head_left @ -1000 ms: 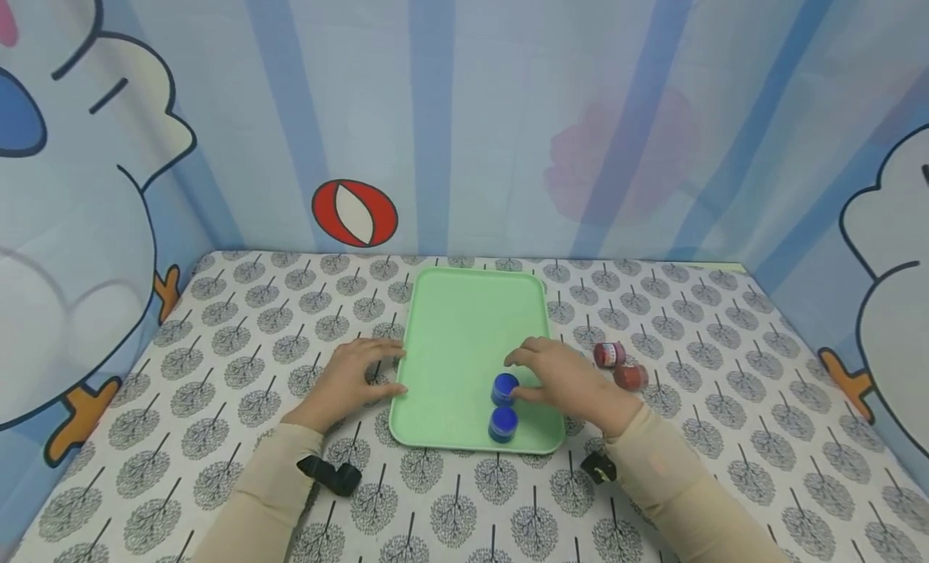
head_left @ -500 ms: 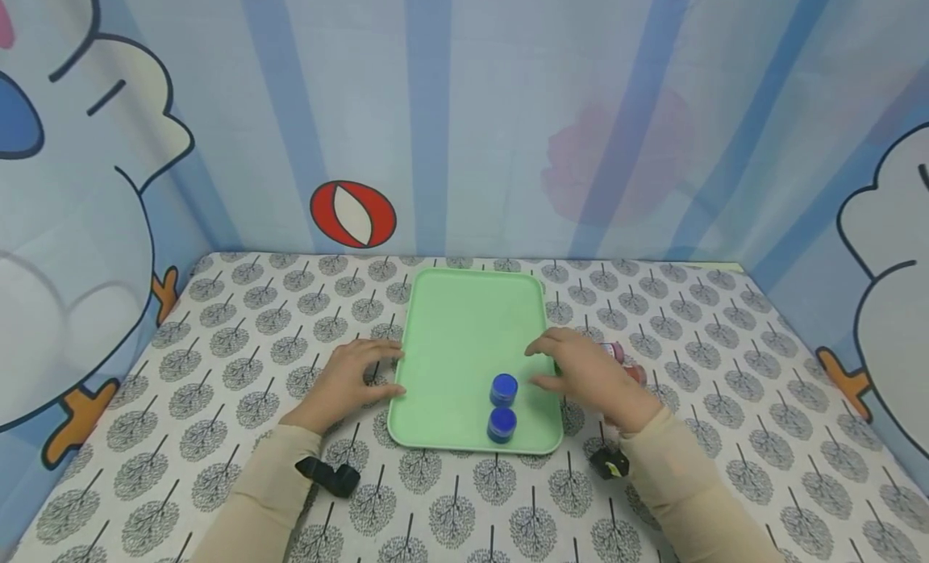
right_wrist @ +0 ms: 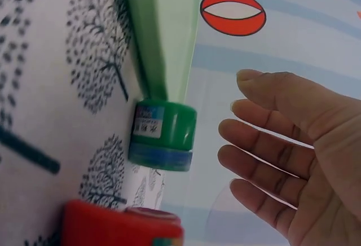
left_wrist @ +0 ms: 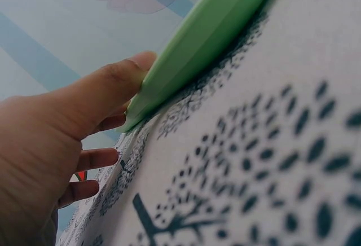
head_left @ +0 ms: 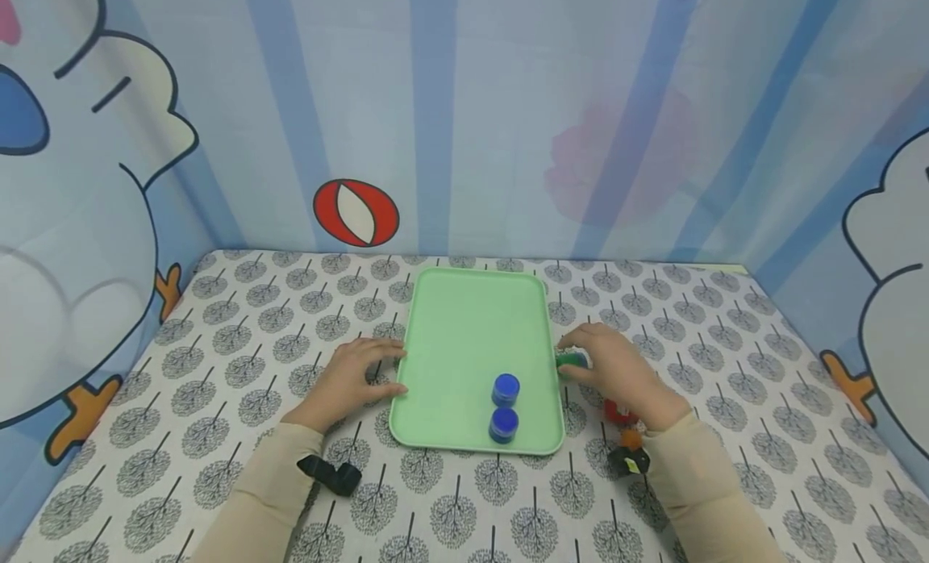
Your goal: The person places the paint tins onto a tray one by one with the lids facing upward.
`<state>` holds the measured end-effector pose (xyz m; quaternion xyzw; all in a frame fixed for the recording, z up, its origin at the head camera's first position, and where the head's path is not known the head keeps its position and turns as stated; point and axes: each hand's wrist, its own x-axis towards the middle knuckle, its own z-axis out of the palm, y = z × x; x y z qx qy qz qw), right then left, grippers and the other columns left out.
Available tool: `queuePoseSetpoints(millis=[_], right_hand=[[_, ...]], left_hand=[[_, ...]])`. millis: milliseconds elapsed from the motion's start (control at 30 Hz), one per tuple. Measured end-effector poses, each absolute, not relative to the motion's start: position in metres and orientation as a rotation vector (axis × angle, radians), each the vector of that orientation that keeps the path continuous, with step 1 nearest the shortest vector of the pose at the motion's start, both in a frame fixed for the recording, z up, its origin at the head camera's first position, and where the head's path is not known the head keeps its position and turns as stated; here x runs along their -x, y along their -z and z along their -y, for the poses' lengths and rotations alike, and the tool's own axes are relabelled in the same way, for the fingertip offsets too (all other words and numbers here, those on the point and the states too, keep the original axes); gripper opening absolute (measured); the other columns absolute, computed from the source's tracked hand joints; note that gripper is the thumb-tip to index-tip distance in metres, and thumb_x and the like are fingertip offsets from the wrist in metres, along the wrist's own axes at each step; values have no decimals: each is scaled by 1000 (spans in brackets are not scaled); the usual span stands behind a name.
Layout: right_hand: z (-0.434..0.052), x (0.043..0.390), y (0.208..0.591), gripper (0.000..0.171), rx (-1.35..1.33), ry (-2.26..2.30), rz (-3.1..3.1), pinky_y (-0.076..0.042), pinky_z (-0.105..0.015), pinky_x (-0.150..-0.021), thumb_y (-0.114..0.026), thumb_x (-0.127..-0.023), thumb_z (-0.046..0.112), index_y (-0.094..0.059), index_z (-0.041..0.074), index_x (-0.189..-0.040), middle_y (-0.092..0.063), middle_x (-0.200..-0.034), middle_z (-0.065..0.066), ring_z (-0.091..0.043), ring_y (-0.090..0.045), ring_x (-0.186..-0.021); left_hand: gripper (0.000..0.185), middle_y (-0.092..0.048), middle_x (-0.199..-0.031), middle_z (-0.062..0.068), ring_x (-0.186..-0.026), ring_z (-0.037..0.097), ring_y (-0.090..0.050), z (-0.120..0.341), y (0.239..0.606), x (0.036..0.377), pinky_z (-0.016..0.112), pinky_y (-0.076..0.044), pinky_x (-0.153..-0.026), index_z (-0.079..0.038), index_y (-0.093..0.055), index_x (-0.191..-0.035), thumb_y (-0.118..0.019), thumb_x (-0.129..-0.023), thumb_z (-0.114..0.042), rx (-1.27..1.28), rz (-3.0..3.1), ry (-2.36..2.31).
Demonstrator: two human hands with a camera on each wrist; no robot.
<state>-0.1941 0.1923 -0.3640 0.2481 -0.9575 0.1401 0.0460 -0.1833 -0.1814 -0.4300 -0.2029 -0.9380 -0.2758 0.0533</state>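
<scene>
On the left, the left hand (head_left: 347,381) lies flat on the patterned cloth (head_left: 239,361) beside the green tray (head_left: 464,321). Its fingers are spread and relaxed, holding nothing, and the thumb presses against the tray's left rim, which the left wrist view shows close up (left_wrist: 192,48).

On the tray, near its front right corner, stand two blue jars (head_left: 505,389) one just behind the other, upright with lids on.

Right of the tray, the right hand (head_left: 613,369) hovers over a small green jar (head_left: 572,358) that lies on its side on the cloth, just beside the tray's right rim. In the right wrist view the green jar (right_wrist: 162,136) touches or nearly touches the rim, and the fingers (right_wrist: 265,139) are straight and loosely spread, apart from the jar and holding nothing; from the head view alone the fingertips seem to reach it, so contact is hard to judge.

Nearer the wrist, a red jar (head_left: 618,411) lies on the cloth, partly hidden under the hand; its red lid (right_wrist: 121,226) shows just below the green jar.
</scene>
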Motion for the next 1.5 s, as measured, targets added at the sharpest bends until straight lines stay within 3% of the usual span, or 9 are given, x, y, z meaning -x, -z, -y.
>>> queuePoseSetpoints(millis=[367,600,833,1300,1500], right_hand=[[-204,200,367,33,-731,-436,2965,-48,-53,-100,-75,-83,22,-69,3,-109,-69,-112,-15,-35,-61,-109],[-211,202,367,34,-717,-383,2998,-52,-40,-76,-76,-81,23,-70,4,-108,-70,-96,-8,-20,-58,-80],[-214,203,369,33,-700,-341,3030,-49,-35,-71,-78,-79,23,-70,5,-106,-67,-85,-4,-16,-53,-78],[-214,207,377,40,-700,-272,3018,-52,-41,-77,-80,-76,24,-69,6,-111,-71,-101,-8,-21,-56,-87],[-213,208,385,43,-728,-241,2997,-52,-46,-86,-82,-74,23,-69,5,-111,-71,-104,-10,-27,-60,-95]], left_hand=[[54,-59,-137,4,-129,30,-50,182,431,183,58,-33,-111,-16,-65,-124,-78,-76,-39,619,2842,844],[55,-59,-136,4,-129,30,-50,182,430,184,58,-33,-111,-15,-65,-124,-79,-76,-38,632,2835,844],[56,-59,-137,4,-129,30,-50,182,430,184,58,-32,-112,-15,-64,-125,-78,-76,-38,630,2839,838],[56,-58,-137,3,-130,30,-49,182,430,183,57,-31,-113,-15,-64,-125,-79,-76,-38,625,2844,851],[56,-59,-136,4,-129,30,-50,182,430,184,58,-33,-111,-15,-65,-124,-79,-76,-38,637,2831,849]])
